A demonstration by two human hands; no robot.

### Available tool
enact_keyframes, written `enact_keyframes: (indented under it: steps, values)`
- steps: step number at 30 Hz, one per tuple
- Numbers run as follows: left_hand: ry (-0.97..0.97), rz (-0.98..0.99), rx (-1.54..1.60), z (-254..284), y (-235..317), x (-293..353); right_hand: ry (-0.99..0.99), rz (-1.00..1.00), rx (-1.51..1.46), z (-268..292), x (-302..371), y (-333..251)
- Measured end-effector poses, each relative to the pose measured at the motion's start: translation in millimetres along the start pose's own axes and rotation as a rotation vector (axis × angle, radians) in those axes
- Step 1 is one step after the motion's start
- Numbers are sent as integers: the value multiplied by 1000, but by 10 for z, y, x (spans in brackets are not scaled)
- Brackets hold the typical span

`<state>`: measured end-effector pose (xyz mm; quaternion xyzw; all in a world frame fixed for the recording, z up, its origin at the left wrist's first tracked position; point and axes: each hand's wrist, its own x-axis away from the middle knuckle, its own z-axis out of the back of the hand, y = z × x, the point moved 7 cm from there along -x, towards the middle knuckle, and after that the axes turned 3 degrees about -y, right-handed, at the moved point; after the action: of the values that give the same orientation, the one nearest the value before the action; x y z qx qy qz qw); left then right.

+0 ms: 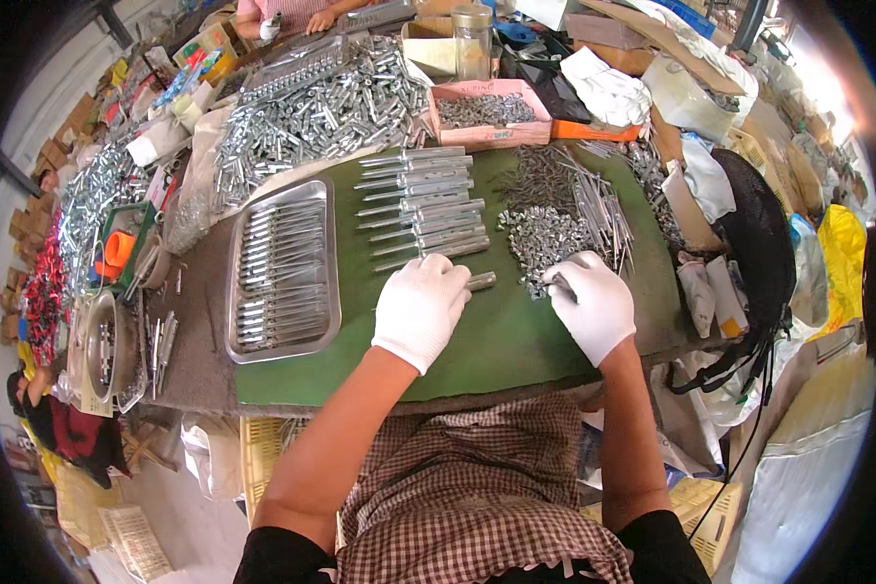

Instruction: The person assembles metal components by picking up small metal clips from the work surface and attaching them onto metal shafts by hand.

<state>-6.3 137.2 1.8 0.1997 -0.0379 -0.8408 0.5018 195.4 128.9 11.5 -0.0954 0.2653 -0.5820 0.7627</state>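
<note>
My left hand (420,304), in a white glove, is closed on a silver metal tube (481,281), whose end sticks out to the right of the fingers. My right hand (596,304), gloved too, pinches its fingertips together at the near edge of a pile of small shiny metal fittings (540,241); what it holds is hidden. Beyond the left hand lies a column of silver handles with thin pointed shafts (428,200), tips to the left. Thin metal rods (605,216) and a heap of dark pins (538,175) lie past the right hand.
A green mat (380,375) covers the bench. On its left a steel tray (333,292) holds rows of similar pointed pieces. A pink box (457,136) of small parts and a big heap of metal tubes (311,112) stand behind. A black mesh bag (757,234) hangs at right.
</note>
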Motion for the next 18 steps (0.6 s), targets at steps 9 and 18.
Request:
enact_keyframes:
  steps: [9,18]
  values:
    - [2,18,2,-23,10,55,-199,141,104,-42,-70,-86]
    - [-56,25,-85,-45,6,-53,-63,20,-38,124,100,119]
